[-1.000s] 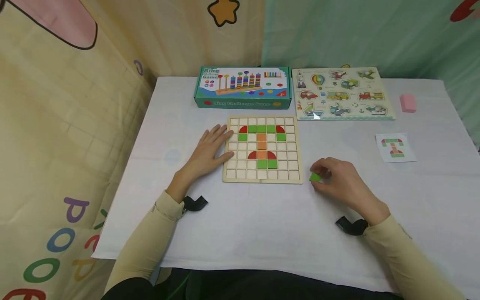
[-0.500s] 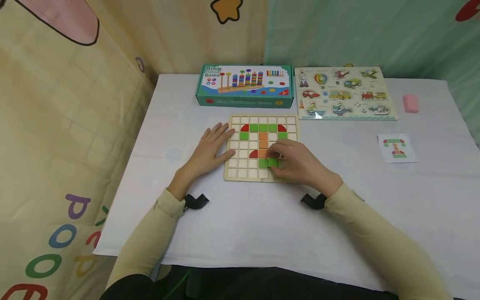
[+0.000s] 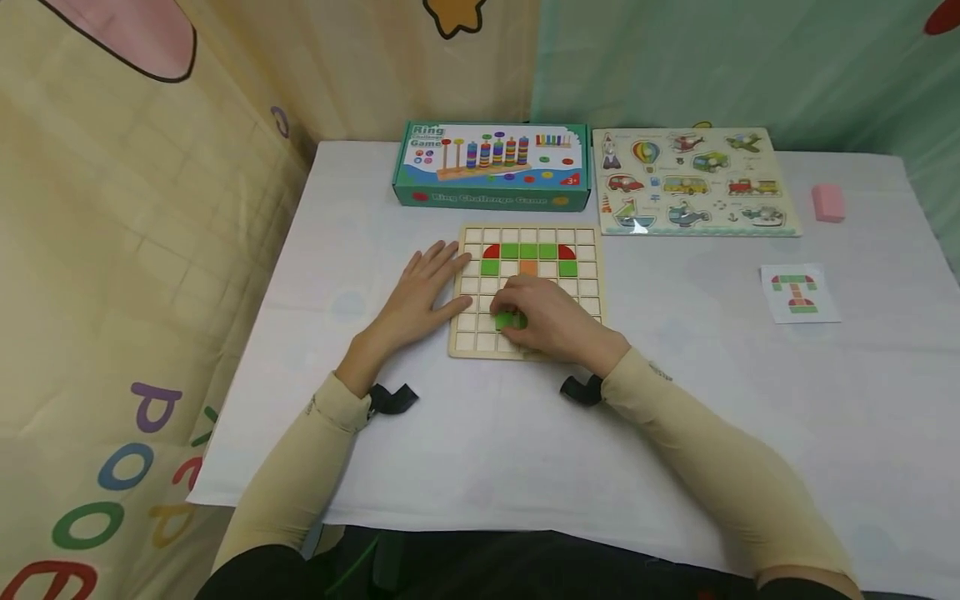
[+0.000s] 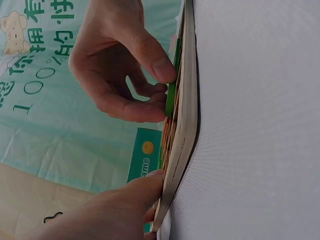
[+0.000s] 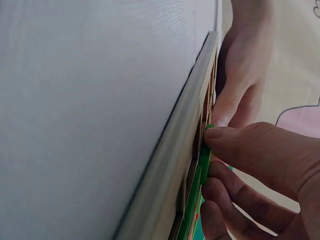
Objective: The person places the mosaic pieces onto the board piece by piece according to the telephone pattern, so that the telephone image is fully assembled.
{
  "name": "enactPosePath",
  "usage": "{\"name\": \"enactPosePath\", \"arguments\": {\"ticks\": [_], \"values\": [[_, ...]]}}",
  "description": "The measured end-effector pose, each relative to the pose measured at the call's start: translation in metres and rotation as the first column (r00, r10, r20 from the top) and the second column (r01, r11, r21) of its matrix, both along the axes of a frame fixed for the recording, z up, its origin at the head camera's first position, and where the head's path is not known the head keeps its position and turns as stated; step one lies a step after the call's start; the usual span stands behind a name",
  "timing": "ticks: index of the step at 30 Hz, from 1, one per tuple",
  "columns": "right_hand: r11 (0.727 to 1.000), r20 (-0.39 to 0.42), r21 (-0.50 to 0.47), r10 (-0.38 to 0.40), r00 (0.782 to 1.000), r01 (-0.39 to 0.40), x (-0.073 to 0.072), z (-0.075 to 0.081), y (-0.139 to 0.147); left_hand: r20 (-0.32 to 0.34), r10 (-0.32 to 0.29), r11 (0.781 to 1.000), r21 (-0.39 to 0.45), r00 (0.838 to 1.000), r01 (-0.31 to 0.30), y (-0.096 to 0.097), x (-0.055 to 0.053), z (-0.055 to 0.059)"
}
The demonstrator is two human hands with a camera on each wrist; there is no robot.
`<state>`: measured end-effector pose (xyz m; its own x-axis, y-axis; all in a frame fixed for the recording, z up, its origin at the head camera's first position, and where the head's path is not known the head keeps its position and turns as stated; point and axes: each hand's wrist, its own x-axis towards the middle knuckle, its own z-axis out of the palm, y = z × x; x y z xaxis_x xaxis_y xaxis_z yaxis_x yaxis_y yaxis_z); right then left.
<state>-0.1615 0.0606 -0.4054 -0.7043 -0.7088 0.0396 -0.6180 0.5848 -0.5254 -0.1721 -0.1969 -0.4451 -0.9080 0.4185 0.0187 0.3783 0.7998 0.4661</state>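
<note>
A wooden grid board (image 3: 480, 353) lies on the table, with green, red and orange tiles set in some of its squares. My right hand (image 3: 558, 321) pinches a green square tile (image 3: 504, 321) between thumb and fingers, right at the board's lower rows. In the right wrist view the thumb presses this green tile (image 5: 205, 160) beside another green one. My left hand (image 3: 420, 292) lies with straight fingers along the board's left edge, fingertips and thumb on the rim. The lower red and orange tiles are hidden behind the right hand in the head view.
Behind the board stand a green ring game box (image 3: 491, 167) and a vehicle picture puzzle (image 3: 697, 182). To the right are a pink block (image 3: 828, 203) and a white card (image 3: 801, 294) printed with a coloured tile pattern. Patterned curtains hang around the white-covered table.
My right hand has come in from the table right of the board, carrying the green tile leftward over it to the lower rows. The left hand has stayed at the board's edge.
</note>
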Motion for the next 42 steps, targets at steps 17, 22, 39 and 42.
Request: {"name": "enactPosePath", "arguments": {"ticks": [17, 22, 39, 42], "values": [[1.000, -0.070, 0.004, -0.021, 0.997, 0.021, -0.004, -0.006, 0.013, 0.009, -0.003, 1.000, -0.009, 1.000, 0.003, -0.001, -0.001, 0.000], [1.000, -0.050, 0.015, -0.023, 0.998, 0.024, -0.005, -0.005, 0.017, 0.007, -0.003, 1.000, 0.002, 1.000, 0.003, -0.001, -0.002, -0.001], [0.964, 0.035, -0.123, -0.231, 0.972, 0.234, -0.002, -0.021, 0.044, 0.018, 0.009, 1.000, -0.003, 1.000, -0.009, 0.000, -0.002, -0.003], [0.967, 0.047, -0.079, -0.240, 0.970, 0.243, 0.002, -0.021, 0.042, 0.023, 0.010, 1.000, -0.001, 1.000, -0.010, 0.001, -0.002, -0.003]]}}
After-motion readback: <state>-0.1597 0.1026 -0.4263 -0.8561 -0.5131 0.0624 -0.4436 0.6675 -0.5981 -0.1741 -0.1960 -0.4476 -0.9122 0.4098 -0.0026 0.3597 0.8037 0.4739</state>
